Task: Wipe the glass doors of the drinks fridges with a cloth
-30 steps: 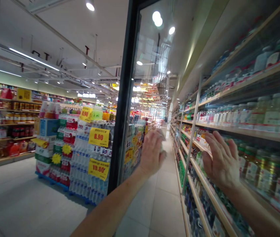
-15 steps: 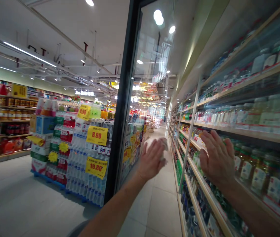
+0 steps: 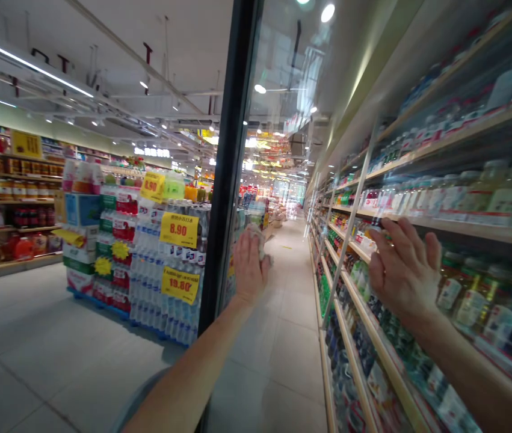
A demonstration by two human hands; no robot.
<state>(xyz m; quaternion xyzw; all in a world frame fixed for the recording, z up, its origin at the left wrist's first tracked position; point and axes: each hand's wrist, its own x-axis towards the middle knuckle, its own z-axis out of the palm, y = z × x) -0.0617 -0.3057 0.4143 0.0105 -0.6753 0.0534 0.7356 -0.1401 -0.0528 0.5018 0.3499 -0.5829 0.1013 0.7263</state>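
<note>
Wiping cloth: small pale crumpled cloth (image 3: 256, 235), flat against the tall dark-framed glass door (image 3: 278, 150), likely for rubbing the pane.
Left hand (image 3: 249, 269): grips that cloth, palm pressing toward the glass.
Right hand (image 3: 404, 272): open, fingers spread, empty, beside the wooden drink shelves (image 3: 463, 227); probably steadying.

My left hand (image 3: 250, 269) mid-frame, palm forward, fingers together, pointing up; left forearm (image 3: 192, 373) rising from bottom centre. My right hand (image 3: 404, 272) right of centre, fingers spread wide; right forearm (image 3: 476, 373) toward lower right corner.
</note>
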